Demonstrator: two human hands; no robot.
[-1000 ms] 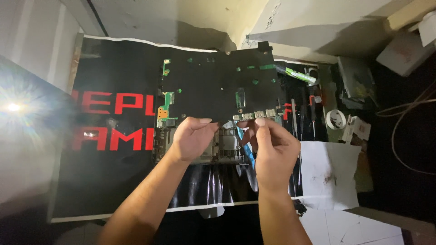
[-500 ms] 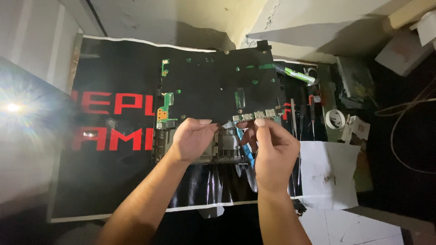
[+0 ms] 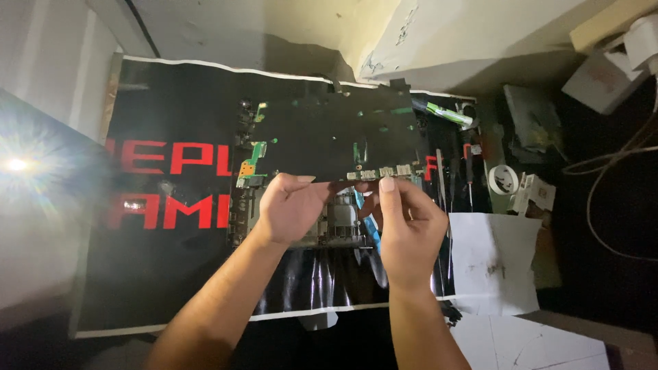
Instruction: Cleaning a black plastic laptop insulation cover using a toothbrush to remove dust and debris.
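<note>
The room is dim, with a pale wall across the top of the frame and a bright lamp glare [image 3: 17, 164] at the far left. Under my arms lies a large glossy black mat with red block lettering and a white border [image 3: 171, 260], filling the left and centre of the frame. At the right edge of the mat sit a row of slim screwdrivers [image 3: 466, 168], a small white roll of tape [image 3: 504, 179] and, lower right, a smudged white sheet of paper [image 3: 493, 264]. A white box [image 3: 603, 82] and loose cables occupy the upper right corner.

In the centre of the frame I hold a wide, dark green-black circuit board [image 3: 329, 137] tilted up off the mat. My left hand [image 3: 288, 209] grips its lower edge, thumb lying on top of the board and fingers curled underneath it. My right hand [image 3: 408, 226] pinches the same lower edge just to the right, thumb [image 3: 387, 186] pressed flat beside a row of small pale connectors, the remaining fingers bent close together behind. Below the board, between my hands, an opened device chassis with grey metal parts [image 3: 336, 223] rests on the mat, with something blue showing beside it.
</note>
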